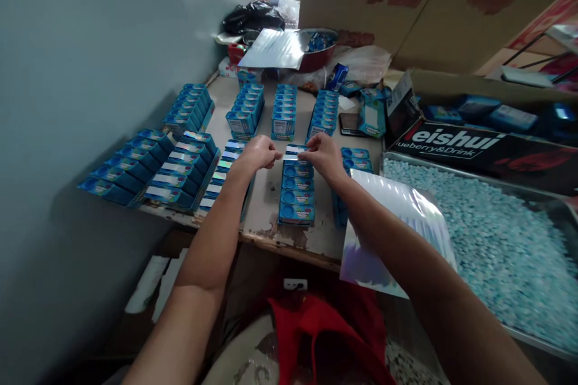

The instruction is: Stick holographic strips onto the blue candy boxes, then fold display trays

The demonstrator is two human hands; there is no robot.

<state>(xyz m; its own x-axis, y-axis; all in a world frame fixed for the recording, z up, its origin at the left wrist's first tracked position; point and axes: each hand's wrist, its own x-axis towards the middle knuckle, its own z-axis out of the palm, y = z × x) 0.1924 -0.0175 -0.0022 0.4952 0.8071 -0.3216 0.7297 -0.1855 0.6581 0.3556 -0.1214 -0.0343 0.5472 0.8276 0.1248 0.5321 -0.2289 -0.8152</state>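
Red cloth [289,328] fills the near foreground as my left grip [261,153] and right grip [324,156] pinch a silver strip [290,157] at the far end of the near-middle row of blue boxes [297,197] on the desk [264,198]; I judge this placement, next calling for level, careful pressing.

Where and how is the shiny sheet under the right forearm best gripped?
Probably pinch its near-left corner, coming from the person's side: the shiny sheet looks thin and flat, that corner seems to overhang the table, and the right forearm crosses above its middle.
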